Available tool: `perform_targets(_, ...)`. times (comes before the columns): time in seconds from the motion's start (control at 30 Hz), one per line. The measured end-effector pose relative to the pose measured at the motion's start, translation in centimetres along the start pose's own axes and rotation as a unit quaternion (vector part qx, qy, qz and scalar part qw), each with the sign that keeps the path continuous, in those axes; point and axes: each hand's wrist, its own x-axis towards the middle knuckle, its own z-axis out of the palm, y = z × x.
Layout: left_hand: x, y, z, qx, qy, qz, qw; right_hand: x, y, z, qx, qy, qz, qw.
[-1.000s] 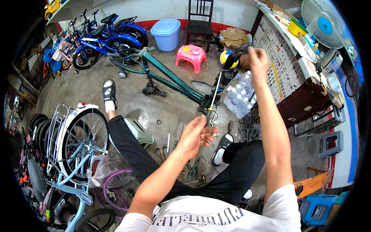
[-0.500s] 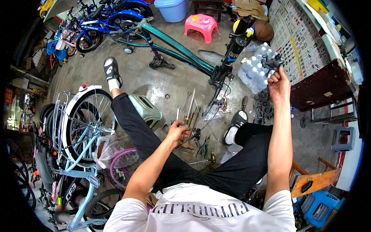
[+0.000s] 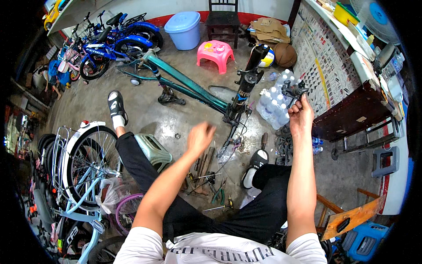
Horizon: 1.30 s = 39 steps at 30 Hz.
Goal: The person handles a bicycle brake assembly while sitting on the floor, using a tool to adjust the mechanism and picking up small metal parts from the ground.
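My right hand (image 3: pixel 300 110) grips a dark bicycle part (image 3: pixel 293 91) beside a pack of bottled water (image 3: pixel 270 105). My left hand (image 3: pixel 200 134) is blurred in mid-air over the tools, its fingers smeared. Ahead of both hands a teal bicycle frame (image 3: pixel 176 72) rests on the floor, with a black fork (image 3: pixel 246 83) upright at its right end and cables hanging below. Between my legs lie wrenches, pliers (image 3: pixel 217 191) and other hand tools.
Blue bicycles (image 3: pixel 110 50) stand back left; a light-blue bicycle (image 3: pixel 90 176) is left. A pink stool (image 3: pixel 215 53), blue bin (image 3: pixel 182 31), balls (image 3: pixel 283 55) and chair are behind the frame. A dark cabinet (image 3: pixel 347 114) flanks the right, a green stool (image 3: pixel 154 149) my left leg.
My right hand has come down and right from the fork's top, now with the dark part. My left hand left the fork's lower end, dropped toward the tools, then rose again.
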Motion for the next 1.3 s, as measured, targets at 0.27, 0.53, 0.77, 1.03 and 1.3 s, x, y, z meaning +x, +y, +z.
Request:
perform_targets(0.27, 12.3, 16.3, -10.2, -0.081, 0.178, 0.144, 0.97, -0.1, 1.8, 1.1, 0.012, 0.013, 0.019, 1.0)
perform_targets(0.53, 11.8, 16.3, -7.9, -0.099, 0.207, 0.096, 0.969, -0.8, 2.2, 1.4, -0.003, 0.013, 0.002, 1.0)
perform_targets(0.77, 6.4, 15.5, -8.0, -0.333, 0.058, 0.028, 0.941, -2.3, 2.2, 1.9, 0.063, -0.079, -0.037, 0.994)
perform_targets(1.03, -4.3, 15.0, -7.3, -0.575, -0.081, -0.131, 0.803, -7.4, 2.0, 1.9, 0.073, -0.279, 0.033, 0.957)
perform_targets(1.3, -6.8, 16.1, -9.9, -0.655, -0.07, -0.099, 0.746, -11.5, 4.2, 3.2, 0.036, -0.41, 0.086, 0.908)
